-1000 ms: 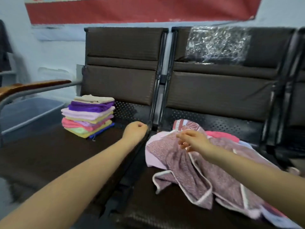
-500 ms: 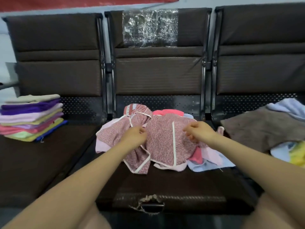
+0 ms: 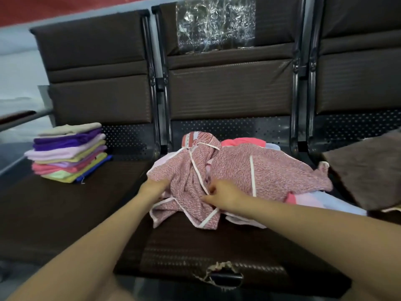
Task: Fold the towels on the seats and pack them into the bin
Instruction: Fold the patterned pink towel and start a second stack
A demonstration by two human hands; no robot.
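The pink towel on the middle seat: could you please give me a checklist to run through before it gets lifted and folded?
1. Left hand on the pink towel: ok, though its fingers are hidden under the cloth.
2. Right hand pinching the white trim: ok.
3. Towel spread flat: not ok, bunched.
4. Towel free of others: not ok, it lies on a pile.
5. Room beside the folded stack on the left seat: ok.
6. Bin in reach: cannot tell, not in view.

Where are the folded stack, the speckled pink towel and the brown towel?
folded stack point(image 3: 67, 156), head view, middle of its side
speckled pink towel point(image 3: 271, 170), head view, right half
brown towel point(image 3: 366, 170), head view, top face
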